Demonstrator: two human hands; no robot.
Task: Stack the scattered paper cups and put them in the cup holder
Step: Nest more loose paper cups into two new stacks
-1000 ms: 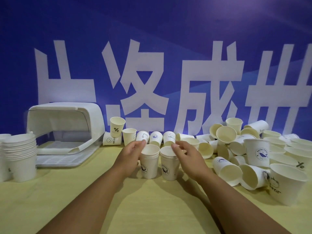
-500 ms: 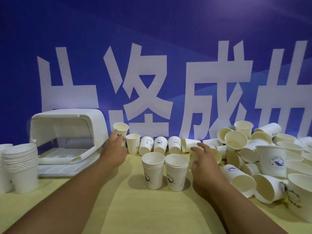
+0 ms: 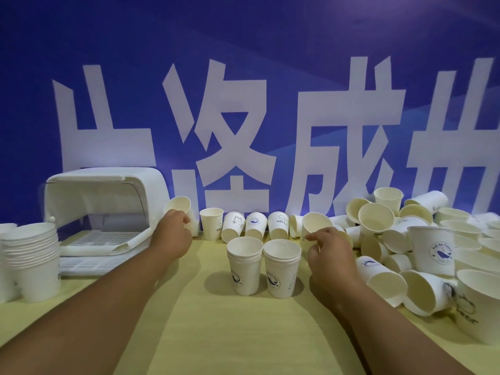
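By cup holder [image 3: 108,189], L hand [image 3: 173,235] gripping tilted cup [image 3: 178,208], R hand [image 3: 326,249] pinching second cup [image 3: 315,224]

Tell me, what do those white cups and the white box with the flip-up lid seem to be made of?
Each cup looks like thin paper: matte white outside with printed logos, cream inside, with a rolled rim. A coating inside is possible, but it does not show. The box is probably moulded plastic: it is a smooth, even white with rounded corners and a grid floor.
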